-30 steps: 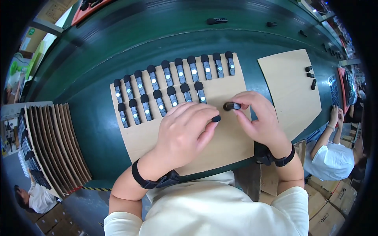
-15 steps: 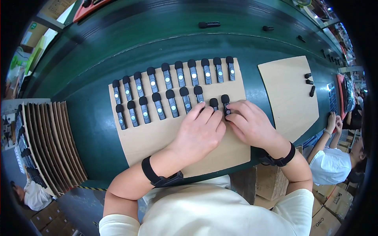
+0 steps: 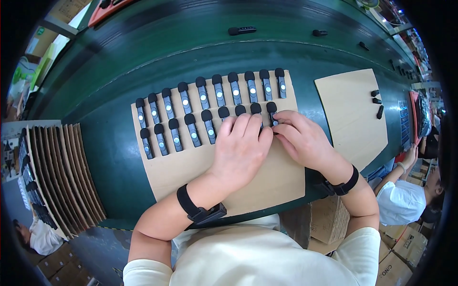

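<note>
Two forearms reach over the near edge of the card [image 3: 224,186], bent at the elbows and slanting inward, each with a black strap [image 3: 187,202] at the wrist. The left hand [image 3: 242,155] lies palm down above the card's middle, its back upward and fingers pointing toward the far edge. The right hand [image 3: 304,140] comes in from the card's right side, knuckles up, fingers turned leftward.

Both hands are curled and close together. The right pinches the lower part of the end mic [image 3: 272,108] between thumb and fingertips, at the right of the card's second row. The left's fingers, slightly bent and held together, cover the lower parts of neighbouring mics [image 3: 203,95]; whether they grip one cannot be told. Ten mics line the card's far edge, with nine in the row nearer the person, all on the card upon the green tabletop [image 3: 121,157].

Pale round spots on the mics are too small to read. Beyond the card's near right corner, a carton [image 3: 400,269] bears dark printed characters.
</note>
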A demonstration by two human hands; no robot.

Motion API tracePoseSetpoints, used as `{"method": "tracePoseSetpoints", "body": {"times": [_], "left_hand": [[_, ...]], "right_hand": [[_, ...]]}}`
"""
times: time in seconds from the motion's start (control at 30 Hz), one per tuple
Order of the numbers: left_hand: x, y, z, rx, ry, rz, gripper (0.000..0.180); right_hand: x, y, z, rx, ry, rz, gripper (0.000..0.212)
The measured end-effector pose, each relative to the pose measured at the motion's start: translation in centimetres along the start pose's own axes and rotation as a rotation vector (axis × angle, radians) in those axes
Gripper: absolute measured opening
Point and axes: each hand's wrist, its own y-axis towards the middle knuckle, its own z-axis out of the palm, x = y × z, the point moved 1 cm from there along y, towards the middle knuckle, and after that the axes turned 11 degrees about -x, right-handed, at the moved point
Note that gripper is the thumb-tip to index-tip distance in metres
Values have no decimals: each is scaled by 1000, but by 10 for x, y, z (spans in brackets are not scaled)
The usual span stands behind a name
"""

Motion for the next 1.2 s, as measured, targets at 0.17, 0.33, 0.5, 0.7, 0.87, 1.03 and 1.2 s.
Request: {"method": "tracePoseSetpoints", "body": {"times": [0.17, 0.33, 0.5, 0.7, 0.87, 1.03, 1.2], "left_hand": [[1, 0, -1, -5, -8, -25, 24], [-1, 3, -12, -26, -64, -34, 26], [13, 23, -47, 72, -412, -145, 24], [67, 79, -60, -39, -554, -365, 11], [132, 118, -47, -45, -436, -581, 13], [182, 126, -12, 141, -170, -602, 21], [196, 126, 5, 164, -2, -541, 26]], "right_hand": [[-3, 0, 2, -15, -9, -16, 24], [-2, 3, -6, 5, 25, 15, 26], [-19, 14, -37, -34, 12, 150, 32], [-107, 43, -56, -156, 24, 266, 32], [-182, 93, -44, -185, -170, 303, 31], [-242, 113, -13, -166, -420, 364, 32], [-229, 131, -20, -14, -409, 424, 29]]}}
